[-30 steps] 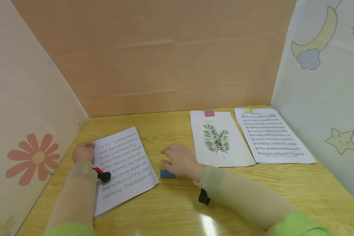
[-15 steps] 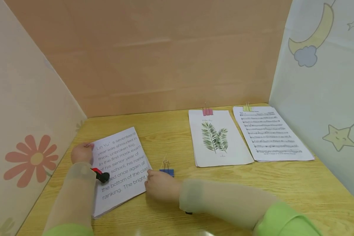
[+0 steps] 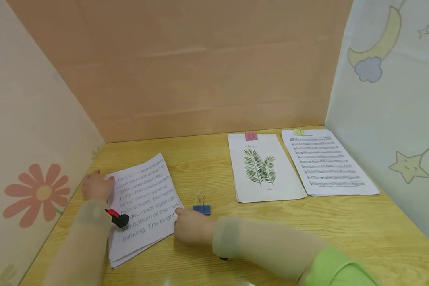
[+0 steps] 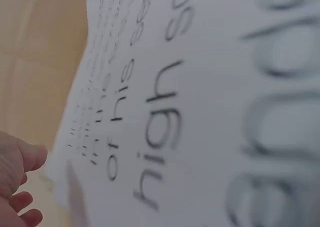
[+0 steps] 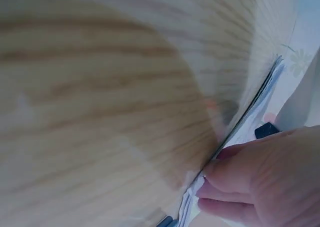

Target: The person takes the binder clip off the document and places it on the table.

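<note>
Stack of printed pages (image 3: 143,206): lying at the left of the wooden table (image 3: 307,222), turned askew; against a second ago its near edge sits lifted and fanned, the print blurred, so judged to be mid-gathering, being squared between two hands.
Right hand (image 3: 191,228): a second ago over the blue binder clip (image 3: 201,208); now at the stack's right edge, fingertips (image 5: 220,189) pinching the sheet edges; the clip stands free just beside it, untouched.
Left hand (image 3: 96,186): on the stack's far left corner, much as before; whether it grips or only presses, cannot tell; the left wrist view shows curled fingers (image 4: 20,162) apart from the paper.
Hard to make out: both wrist views blurred and close; right palm hidden under the sleeve; sheet count not readable.
</note>
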The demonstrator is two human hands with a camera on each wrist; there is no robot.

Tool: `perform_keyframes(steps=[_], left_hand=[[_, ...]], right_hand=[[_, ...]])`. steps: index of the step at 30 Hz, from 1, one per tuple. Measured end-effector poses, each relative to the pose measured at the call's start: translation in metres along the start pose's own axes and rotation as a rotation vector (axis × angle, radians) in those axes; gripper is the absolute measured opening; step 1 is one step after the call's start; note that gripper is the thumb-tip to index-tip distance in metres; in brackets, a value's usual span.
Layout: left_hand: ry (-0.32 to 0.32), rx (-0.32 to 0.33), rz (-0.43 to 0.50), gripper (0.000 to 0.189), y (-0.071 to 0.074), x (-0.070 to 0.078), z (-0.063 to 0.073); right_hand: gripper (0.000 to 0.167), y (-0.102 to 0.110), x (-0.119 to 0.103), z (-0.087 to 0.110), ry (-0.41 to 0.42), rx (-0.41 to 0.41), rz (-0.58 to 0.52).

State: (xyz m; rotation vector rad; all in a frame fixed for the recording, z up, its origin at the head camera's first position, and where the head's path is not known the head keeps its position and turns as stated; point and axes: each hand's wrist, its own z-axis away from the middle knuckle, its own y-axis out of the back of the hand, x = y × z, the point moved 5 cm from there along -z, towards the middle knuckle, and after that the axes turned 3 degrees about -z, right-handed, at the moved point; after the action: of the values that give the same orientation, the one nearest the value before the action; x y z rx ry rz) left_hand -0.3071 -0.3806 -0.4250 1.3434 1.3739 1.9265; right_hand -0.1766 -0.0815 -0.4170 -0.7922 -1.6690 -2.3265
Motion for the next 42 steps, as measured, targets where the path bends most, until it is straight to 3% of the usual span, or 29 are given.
perform_keyframes(steps=[3, 5, 7, 10, 13, 17, 21, 28, 33, 42], left_hand=[[-0.204, -0.056, -0.085, 0.058, 0.004, 0.02, 0.018], [-0.368, -0.115, -0.097, 0.049, 0.003, 0.036, 0.039], [-0.506, -0.212, -0.087, 0.043, -0.002, 0.048, 0.068], [-0.673, -0.337, -0.156, 0.049, -0.012, 0.061, 0.118], [-0.75, -0.397, -0.285, 0.068, -0.021, 0.062, 0.16], [-0.759, -0.357, -0.404, 0.075, -0.028, 0.053, 0.189], [-0.761, -0.341, -0.412, 0.068, -0.031, 0.047, 0.197], [-0.786, -0.335, -0.426, 0.06, -0.03, 0.046, 0.198], [-0.822, -0.302, -0.423, 0.061, -0.026, 0.04, 0.184], [-0.846, -0.318, -0.449, 0.064, -0.016, 0.025, 0.145]], right_hand=[[0.017, 0.0, 0.0, -0.001, -0.02, 0.002, -0.046], [0.018, -0.001, -0.001, -0.001, -0.027, 0.006, -0.057], [0.019, -0.001, -0.001, -0.001, -0.026, 0.008, -0.058], [0.018, -0.001, -0.001, -0.002, -0.026, 0.011, -0.06], [0.017, -0.001, 0.0, -0.002, -0.032, 0.008, -0.053], [0.014, -0.002, 0.0, -0.001, -0.031, -0.011, -0.008], [0.012, -0.002, 0.001, -0.001, -0.036, -0.016, 0.006], [0.018, -0.01, 0.002, 0.002, -0.105, 0.026, -0.093], [0.029, -0.013, 0.005, 0.022, -0.116, 0.118, -0.154], [0.027, 0.006, 0.009, 0.079, -0.087, 0.232, -0.274]])
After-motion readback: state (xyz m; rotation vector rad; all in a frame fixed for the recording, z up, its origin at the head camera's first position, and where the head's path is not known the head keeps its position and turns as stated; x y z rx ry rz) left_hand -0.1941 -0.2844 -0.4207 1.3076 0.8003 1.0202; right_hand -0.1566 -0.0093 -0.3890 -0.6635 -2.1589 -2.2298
